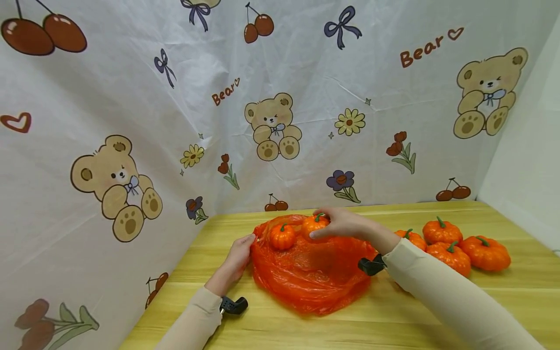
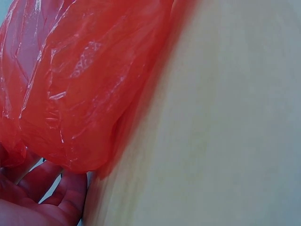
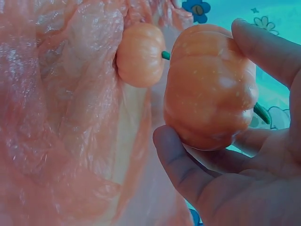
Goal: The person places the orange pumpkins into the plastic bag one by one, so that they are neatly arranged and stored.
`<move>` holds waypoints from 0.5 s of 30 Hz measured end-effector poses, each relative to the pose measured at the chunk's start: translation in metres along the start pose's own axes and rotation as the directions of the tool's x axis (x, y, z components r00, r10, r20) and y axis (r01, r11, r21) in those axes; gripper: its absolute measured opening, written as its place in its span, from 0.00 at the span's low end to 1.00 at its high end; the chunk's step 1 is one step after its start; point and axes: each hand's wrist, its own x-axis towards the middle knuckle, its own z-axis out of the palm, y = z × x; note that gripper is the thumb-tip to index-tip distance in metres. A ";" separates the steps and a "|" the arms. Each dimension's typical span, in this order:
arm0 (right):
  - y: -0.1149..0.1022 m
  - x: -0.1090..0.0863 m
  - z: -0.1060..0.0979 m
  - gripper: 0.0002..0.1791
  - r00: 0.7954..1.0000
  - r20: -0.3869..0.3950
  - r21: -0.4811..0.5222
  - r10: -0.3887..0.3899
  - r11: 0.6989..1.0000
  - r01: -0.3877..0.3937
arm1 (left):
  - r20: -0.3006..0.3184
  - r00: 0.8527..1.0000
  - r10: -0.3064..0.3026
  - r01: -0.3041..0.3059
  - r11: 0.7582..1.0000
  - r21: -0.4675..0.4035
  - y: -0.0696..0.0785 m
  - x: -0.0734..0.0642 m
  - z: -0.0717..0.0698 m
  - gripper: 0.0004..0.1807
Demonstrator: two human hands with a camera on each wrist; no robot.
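Observation:
A red plastic bag (image 1: pixel 306 287) lies spread on the table with its mouth open upward. My left hand (image 1: pixel 240 253) pinches the bag's left edge; in the left wrist view the curled fingers (image 2: pixel 70 193) meet the film, partly hidden by it. Over the far part of the bag, my right hand (image 1: pixel 341 223) grips a small orange pumpkin (image 1: pixel 312 224) with a green stem. The right wrist view has this pumpkin (image 3: pixel 209 84) between thumb and fingers. Just left of it, a second small pumpkin (image 1: pixel 282 237) rests on the bag's film inside the mouth.
Several larger orange pumpkins (image 1: pixel 485 253) cluster on the right side of the wooden table (image 1: pixel 520 301), partly behind the right sleeve (image 1: pixel 437 287). A white sheet (image 1: pixel 306 73) printed with bears and flowers rises behind and to the left.

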 end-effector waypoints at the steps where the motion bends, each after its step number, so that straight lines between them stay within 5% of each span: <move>1: 0.000 0.003 0.001 0.47 1.000 0.002 0.003 0.006 1.000 -0.006 | 0.001 1.000 0.003 -0.003 1.000 0.003 0.000 0.000 0.000 0.28; 15: 0.009 0.038 0.024 0.45 0.998 -0.035 0.034 0.053 0.998 -0.052 | -0.011 1.000 0.008 -0.008 1.000 0.023 -0.001 -0.003 0.000 0.27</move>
